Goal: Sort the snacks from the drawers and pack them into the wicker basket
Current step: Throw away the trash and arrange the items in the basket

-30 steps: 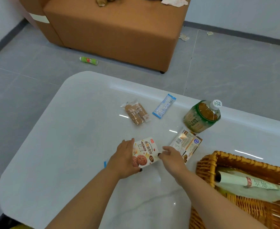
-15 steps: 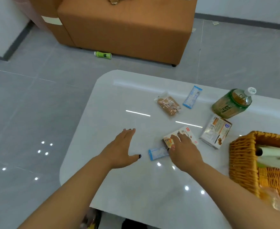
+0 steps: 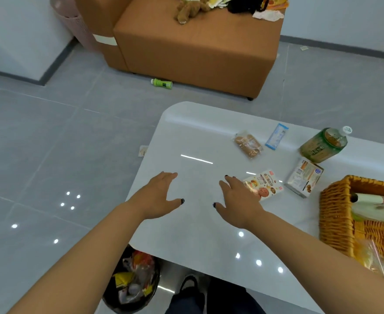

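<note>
Snacks lie on the white table point(image 3: 195, 234): a cookie packet point(image 3: 265, 184), a small box point(image 3: 304, 177), a clear pack of biscuits point(image 3: 248, 144), a blue wrapper point(image 3: 276, 136) and a green tea bottle point(image 3: 323, 145) on its side. At the right edge stands the wicker basket point(image 3: 336, 218) with a rolled paper and bagged items inside. My left hand point(image 3: 158, 196) hovers open over the table's left part, holding nothing. With fingers straight, my right hand point(image 3: 237, 201) is just left of the cookie packet and holds nothing.
A dark bin point(image 3: 132, 282) full of wrappers stands on the floor under the table's near left corner. My shoe point(image 3: 190, 284) shows below the table edge. Beyond the table are an orange sofa point(image 3: 198, 44), a green bottle point(image 3: 161, 83) on the floor and a pink hamper point(image 3: 73, 23).
Both hands let go of the cookie packet, which now lies flat on the table. My right hand lifted off it and drew left. The view swung left and back, revealing the bin.
</note>
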Tool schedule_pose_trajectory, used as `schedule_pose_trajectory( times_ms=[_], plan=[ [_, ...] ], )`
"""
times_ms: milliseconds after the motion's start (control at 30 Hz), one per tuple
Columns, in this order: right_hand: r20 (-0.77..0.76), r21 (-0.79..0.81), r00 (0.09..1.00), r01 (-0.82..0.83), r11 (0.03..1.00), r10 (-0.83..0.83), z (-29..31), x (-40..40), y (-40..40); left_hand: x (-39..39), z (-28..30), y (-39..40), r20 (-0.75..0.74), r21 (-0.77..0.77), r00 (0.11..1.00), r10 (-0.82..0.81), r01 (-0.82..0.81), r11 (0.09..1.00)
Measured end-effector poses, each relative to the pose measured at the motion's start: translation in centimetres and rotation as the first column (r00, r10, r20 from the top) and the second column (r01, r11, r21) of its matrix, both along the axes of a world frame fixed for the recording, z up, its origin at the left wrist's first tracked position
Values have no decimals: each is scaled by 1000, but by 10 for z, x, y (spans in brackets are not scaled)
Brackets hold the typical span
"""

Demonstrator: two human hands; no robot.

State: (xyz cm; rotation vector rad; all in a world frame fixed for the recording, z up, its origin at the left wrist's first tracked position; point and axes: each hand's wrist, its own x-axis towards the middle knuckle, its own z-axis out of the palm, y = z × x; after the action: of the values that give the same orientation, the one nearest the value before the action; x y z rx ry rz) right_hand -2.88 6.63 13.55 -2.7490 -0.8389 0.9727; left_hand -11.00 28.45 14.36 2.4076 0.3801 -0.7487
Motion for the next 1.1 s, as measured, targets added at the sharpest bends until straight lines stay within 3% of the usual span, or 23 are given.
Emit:
schedule_pose_trajectory(
  times_ms=[433,733,1100],
  plan=[
    [-83,55,984,163,985,-158,40,-110,61,-98,40,58,56,-163,995,77,-67,984],
    [-116,55,939,333,941,-325,44,-222,142,-172,46,142,46,-189,997,-57,65,980],
    [-45,65,927,374,925,-372,51,-206,232,-158,50,236,120,-141,991,-55,72,987]
  ],
)
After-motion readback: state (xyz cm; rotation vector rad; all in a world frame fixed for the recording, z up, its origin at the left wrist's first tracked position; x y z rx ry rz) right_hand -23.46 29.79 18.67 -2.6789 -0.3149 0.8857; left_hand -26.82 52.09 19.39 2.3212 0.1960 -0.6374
